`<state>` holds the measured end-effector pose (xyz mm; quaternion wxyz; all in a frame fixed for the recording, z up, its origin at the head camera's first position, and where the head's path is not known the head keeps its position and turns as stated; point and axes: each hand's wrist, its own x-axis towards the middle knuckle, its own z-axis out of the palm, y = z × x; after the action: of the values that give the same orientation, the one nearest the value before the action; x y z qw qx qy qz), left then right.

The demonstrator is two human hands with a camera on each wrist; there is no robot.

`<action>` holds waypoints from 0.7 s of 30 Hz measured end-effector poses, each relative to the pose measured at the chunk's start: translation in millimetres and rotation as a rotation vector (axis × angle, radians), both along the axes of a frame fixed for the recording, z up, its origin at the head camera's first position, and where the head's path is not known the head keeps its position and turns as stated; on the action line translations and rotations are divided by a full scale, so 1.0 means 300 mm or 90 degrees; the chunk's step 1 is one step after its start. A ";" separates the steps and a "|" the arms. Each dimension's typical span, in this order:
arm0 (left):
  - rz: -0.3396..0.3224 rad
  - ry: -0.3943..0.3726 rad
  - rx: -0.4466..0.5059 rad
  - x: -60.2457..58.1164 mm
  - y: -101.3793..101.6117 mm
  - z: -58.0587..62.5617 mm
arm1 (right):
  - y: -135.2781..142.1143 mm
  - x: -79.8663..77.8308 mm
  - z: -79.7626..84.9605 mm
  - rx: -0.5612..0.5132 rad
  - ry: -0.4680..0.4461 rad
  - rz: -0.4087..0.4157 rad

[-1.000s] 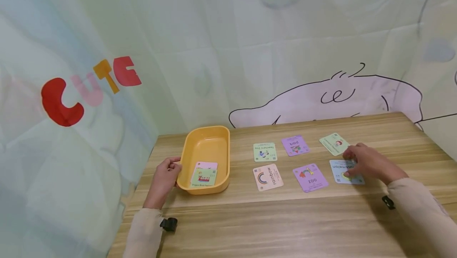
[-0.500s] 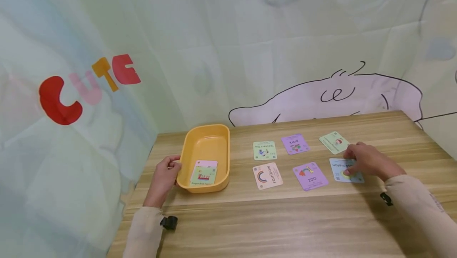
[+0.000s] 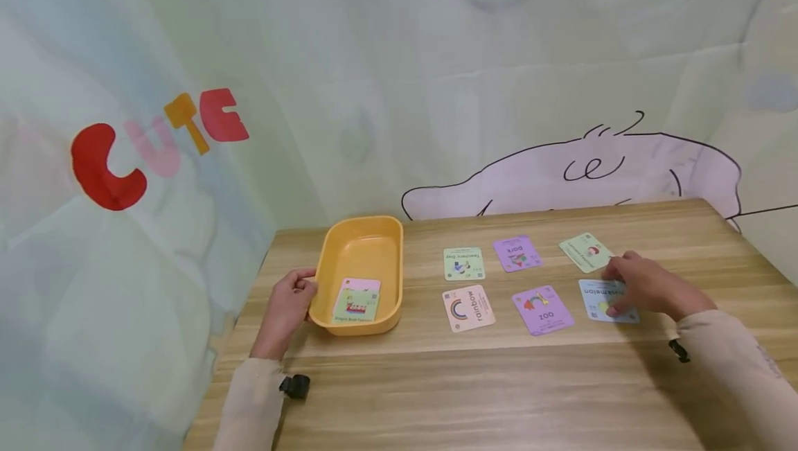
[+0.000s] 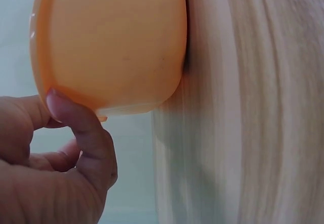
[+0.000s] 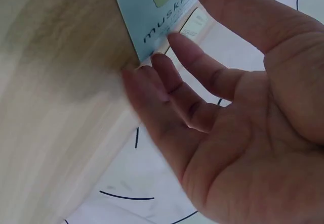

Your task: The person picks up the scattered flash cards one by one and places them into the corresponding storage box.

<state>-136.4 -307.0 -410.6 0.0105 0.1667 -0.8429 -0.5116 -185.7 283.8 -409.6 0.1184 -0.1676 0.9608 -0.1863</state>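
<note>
My left hand (image 3: 288, 309) pinches the near left rim of a yellow plastic tray (image 3: 399, 271), thumb and finger at its edge in the left wrist view. Inside the tray lie a green Dragon Boat Festival card (image 3: 357, 305) and a pink card (image 3: 361, 284) partly under it. My right hand (image 3: 654, 288) is over a light blue muskmelon card (image 3: 592, 309) on the table. Its thumb is above the card, and its loosely bent fingers reach the card's far edge in the right wrist view. Whether the fingertips press the card is unclear.
On the wooden table (image 3: 474, 395) lie more cards: a green Teachers' Day card (image 3: 463, 264), a purple park card (image 3: 518, 253), a pale orange rainbow card (image 3: 468, 309), a purple zoo card (image 3: 542, 310) and a green card with a figure (image 3: 584, 252). A printed curtain (image 3: 349, 91) hangs behind.
</note>
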 end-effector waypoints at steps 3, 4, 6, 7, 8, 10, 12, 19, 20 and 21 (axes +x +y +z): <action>0.001 0.004 -0.004 0.002 -0.001 -0.003 | -0.001 -0.004 0.006 0.026 0.005 0.014; 0.001 0.005 -0.003 0.001 -0.002 -0.002 | -0.003 -0.006 0.009 0.032 0.003 0.015; 0.001 0.005 -0.001 0.000 -0.005 0.000 | -0.005 -0.012 0.012 0.044 -0.002 0.015; 0.000 0.004 0.000 0.001 -0.005 -0.001 | -0.004 -0.015 0.013 0.048 -0.008 0.014; 0.001 0.002 0.003 0.001 -0.004 -0.003 | -0.004 -0.017 0.014 0.051 -0.014 0.013; 0.003 -0.001 0.006 0.002 -0.002 -0.003 | -0.002 -0.022 0.016 0.054 -0.023 0.015; 0.005 -0.002 0.008 0.002 0.000 -0.004 | 0.001 -0.028 0.016 0.052 -0.035 0.013; 0.001 0.011 0.010 0.000 0.001 0.003 | 0.020 -0.050 0.008 0.021 -0.077 0.011; 0.001 0.011 0.009 0.001 0.001 0.003 | 0.024 -0.052 0.004 0.012 -0.082 0.012; 0.000 0.011 0.009 0.002 0.001 0.004 | 0.027 -0.054 0.000 0.002 -0.087 0.013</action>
<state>-135.9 -306.8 -409.5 0.0166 0.1623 -0.8389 -0.5193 -201.9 291.9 -409.5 0.1859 -0.1637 0.9491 -0.1944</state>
